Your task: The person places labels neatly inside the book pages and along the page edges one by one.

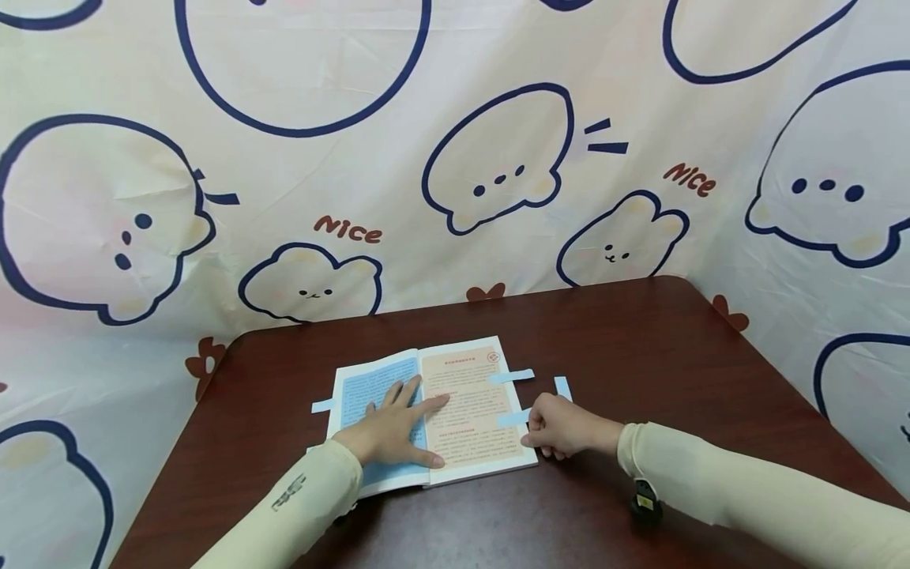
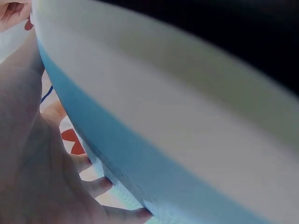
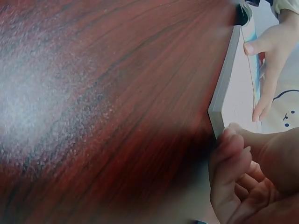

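Observation:
An open book lies on the table, with a blue-printed left page and a beige-printed right page. My left hand rests spread across its middle, fingers splayed over both pages. At the book's right edge, my right hand has its fingers curled; in the right wrist view, thumb and forefinger pinch the page edge near the corner. One light blue paper strip reaches from the right page to that hand. Another blue strip sticks out above it. The left wrist view shows the blue page close up.
Beyond my right hand, a blue strip lies on the dark brown wooden table. One more strip juts from the book's left side. A cartoon-printed cloth hangs behind and beside the table.

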Demonstrator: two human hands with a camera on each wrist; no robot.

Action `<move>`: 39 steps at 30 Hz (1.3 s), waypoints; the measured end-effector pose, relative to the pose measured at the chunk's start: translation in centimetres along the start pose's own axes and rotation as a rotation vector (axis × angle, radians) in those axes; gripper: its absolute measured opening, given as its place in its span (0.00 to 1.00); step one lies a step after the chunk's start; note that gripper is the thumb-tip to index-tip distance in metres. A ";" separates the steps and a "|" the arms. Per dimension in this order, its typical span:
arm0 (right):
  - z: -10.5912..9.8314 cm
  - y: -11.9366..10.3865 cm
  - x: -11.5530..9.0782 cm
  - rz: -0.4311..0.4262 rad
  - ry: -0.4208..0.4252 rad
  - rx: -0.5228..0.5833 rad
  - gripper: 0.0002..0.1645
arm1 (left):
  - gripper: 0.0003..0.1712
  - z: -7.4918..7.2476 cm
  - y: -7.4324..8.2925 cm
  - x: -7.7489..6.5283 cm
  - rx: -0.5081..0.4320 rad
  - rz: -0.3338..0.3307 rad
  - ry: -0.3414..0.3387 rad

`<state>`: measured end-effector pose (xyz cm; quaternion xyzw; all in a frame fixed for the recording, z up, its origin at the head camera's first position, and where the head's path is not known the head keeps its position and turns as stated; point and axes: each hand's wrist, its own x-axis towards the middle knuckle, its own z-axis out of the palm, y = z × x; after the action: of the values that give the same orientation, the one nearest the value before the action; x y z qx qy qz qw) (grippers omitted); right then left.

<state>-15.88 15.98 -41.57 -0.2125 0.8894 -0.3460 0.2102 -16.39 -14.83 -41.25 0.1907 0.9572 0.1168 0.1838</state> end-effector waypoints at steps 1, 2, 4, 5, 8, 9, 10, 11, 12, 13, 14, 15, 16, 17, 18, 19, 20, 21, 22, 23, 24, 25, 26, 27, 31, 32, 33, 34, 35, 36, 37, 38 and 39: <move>0.0 0.0 0.0 -0.004 -0.003 0.004 0.24 | 0.58 0.0 -0.1 0.0 -0.001 0.003 0.005; 0.0 0.0 0.1 -0.003 -0.004 0.006 0.23 | 0.58 0.1 -0.1 -0.1 -0.001 0.006 0.011; -0.1 0.0 0.1 0.001 -0.007 0.007 0.23 | 0.59 0.2 -0.2 -0.1 -0.002 0.016 0.029; -0.1 -0.1 0.1 0.004 -0.008 0.007 0.23 | 0.59 0.3 -0.3 -0.1 -0.004 0.021 0.039; -0.1 -0.1 0.1 0.011 -0.012 0.009 0.23 | 0.60 0.4 -0.5 -0.2 -0.009 0.039 0.067; -0.2 -0.1 0.1 0.011 -0.013 0.009 0.23 | 0.60 0.5 -0.6 -0.3 -0.013 0.047 0.073; -0.2 -0.1 0.1 0.011 -0.013 0.008 0.23 | 0.59 0.5 -0.6 -0.4 -0.015 0.050 0.074; -0.2 -0.1 0.2 0.012 -0.013 0.007 0.23 | 0.58 0.5 -0.7 -0.5 -0.018 0.053 0.079; -0.2 -0.1 0.2 0.012 -0.014 0.008 0.23 | 0.55 0.6 -0.8 -0.5 -0.022 0.056 0.083; -0.2 -0.1 0.2 0.011 -0.015 0.008 0.23 | 0.52 0.5 -0.9 -0.6 -0.033 0.062 0.091; -0.2 -0.1 0.3 0.010 -0.015 0.009 0.23 | 0.48 0.5 -1.0 -0.7 -0.044 0.066 0.099; -0.2 -0.1 0.3 0.010 -0.017 0.011 0.23 | 0.44 0.5 -1.0 -0.9 -0.052 0.069 0.108; -0.2 -0.1 0.4 0.010 -0.018 0.013 0.23 | 0.41 0.5 -1.1 -1.0 -0.055 0.071 0.121; -0.3 -0.1 0.4 0.009 -0.020 0.016 0.23 | 0.38 0.4 -1.1 -1.1 -0.053 0.075 0.137; -0.3 -0.1 0.4 0.008 -0.021 0.019 0.23 | 0.35 0.4 -1.1 -1.3 -0.050 0.080 0.153; -0.3 -0.1 0.4 0.008 -0.022 0.021 0.23 | 0.34 0.4 -1.1 -1.5 -0.041 0.085 0.169; -0.3 -0.1 0.4 0.011 -0.025 0.024 0.23 | 0.33 0.3 -1.1 -1.7 -0.029 0.086 0.184; -0.3 -0.1 0.4 0.015 -0.027 0.026 0.23 | 0.32 0.3 -1.2 -1.9 -0.011 0.088 0.200; -0.3 -0.2 0.4 0.018 -0.029 0.027 0.23 | 0.31 0.4 -1.2 -2.1 0.006 0.091 0.219; -0.3 -0.2 0.4 0.026 -0.033 0.024 0.24 | 0.31 0.4 -1.2 -2.4 0.021 0.089 0.232; -0.3 -0.2 0.4 0.035 -0.039 0.020 0.24 | 0.31 0.4 -1.1 -2.6 0.030 0.088 0.246; -0.3 -0.2 0.4 0.038 -0.039 0.021 0.24 | 0.31 0.4 -1.1 -2.9 0.042 0.086 0.259; -0.3 -0.2 0.4 0.039 -0.038 0.020 0.25 | 0.31 0.4 -1.2 -3.1 0.053 0.084 0.273; -0.3 -0.3 0.4 0.042 -0.038 0.020 0.25 | 0.31 0.4 -1.2 -3.4 0.061 0.080 0.289; -0.2 -0.3 0.3 0.034 -0.027 0.028 0.23 | 0.36 0.2 -1.5 -4.5 0.103 0.050 0.384; -0.2 -0.2 0.3 0.034 -0.027 0.027 0.23 | 0.38 0.2 -1.6 -4.8 0.111 0.036 0.414; -0.2 -0.3 0.3 0.036 -0.028 0.028 0.23 | 0.40 0.2 -1.8 -5.1 0.117 0.018 0.444; -0.2 -0.3 0.3 0.032 -0.027 0.029 0.23 | 0.43 0.1 -2.0 -5.4 0.122 -0.002 0.473; -0.2 -0.3 0.2 0.031 -0.027 0.029 0.22 | 0.45 0.1 -2.2 -5.7 0.124 -0.025 0.496; -0.2 -0.3 0.2 0.032 -0.029 0.032 0.22 | 0.48 0.0 -2.3 -6.0 0.119 -0.052 0.516; -0.2 -0.3 0.2 0.031 -0.029 0.034 0.22 | 0.51 0.0 -2.5 -6.2 0.111 -0.077 0.533; -0.2 -0.3 0.2 0.032 -0.030 0.036 0.22 | 0.53 0.0 -2.7 -6.5 0.093 -0.102 0.541; -0.2 -0.3 0.1 0.033 -0.032 0.041 0.22 | 0.56 0.0 -2.9 -6.8 0.071 -0.125 0.547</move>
<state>-15.99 15.77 -41.26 -0.1987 0.8821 -0.3571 0.2344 -11.47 -20.25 -40.01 0.0989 0.9846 0.1187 -0.0815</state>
